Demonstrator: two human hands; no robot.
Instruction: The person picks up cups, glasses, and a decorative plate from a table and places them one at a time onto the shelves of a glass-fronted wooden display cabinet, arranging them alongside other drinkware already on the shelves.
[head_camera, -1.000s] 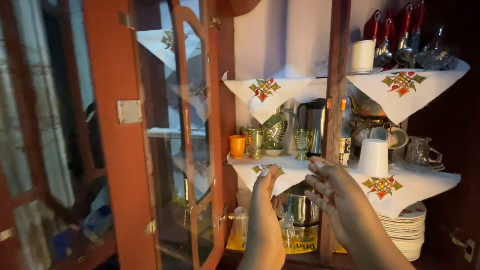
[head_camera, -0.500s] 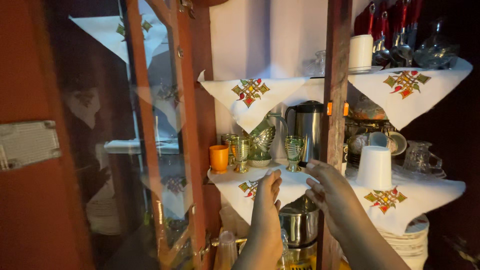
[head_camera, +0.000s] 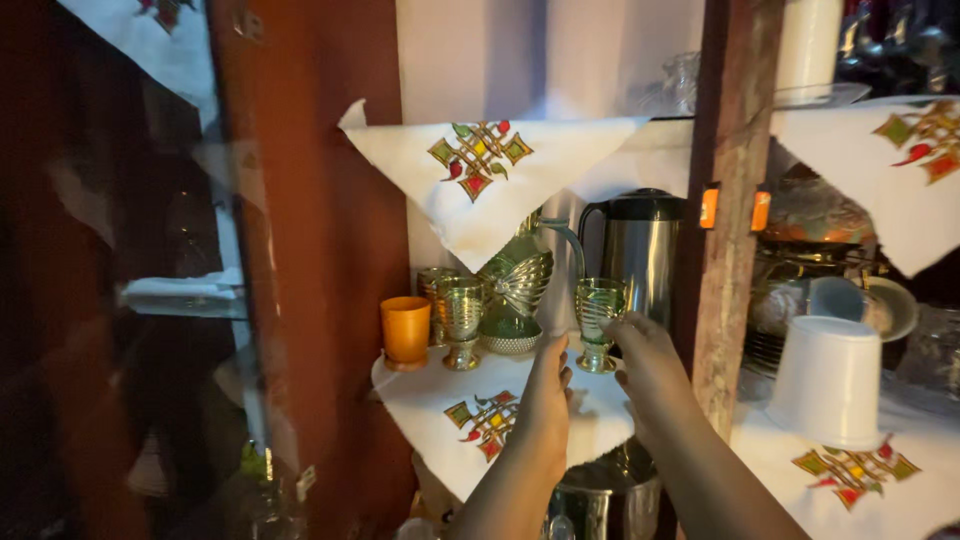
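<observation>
Your view has moved in closer to the cabinet than half a second ago, so the middle shelf (head_camera: 420, 385) now fills the centre. Your right hand (head_camera: 648, 360) has risen to the green-and-gold goblet (head_camera: 598, 322) standing on the embroidered white cloth (head_camera: 480, 410); its fingers are loosely curled, the tips touching the goblet's stem and foot, though you cannot tell whether they grip it. Your left hand (head_camera: 545, 400) has also come up, fingers pressed together and flat, its tips at the shelf edge just below the ribbed bowl (head_camera: 510, 338). The orange cup (head_camera: 405, 330) and second goblet (head_camera: 460, 318) stand to the left, the steel flask (head_camera: 640, 255) behind.
</observation>
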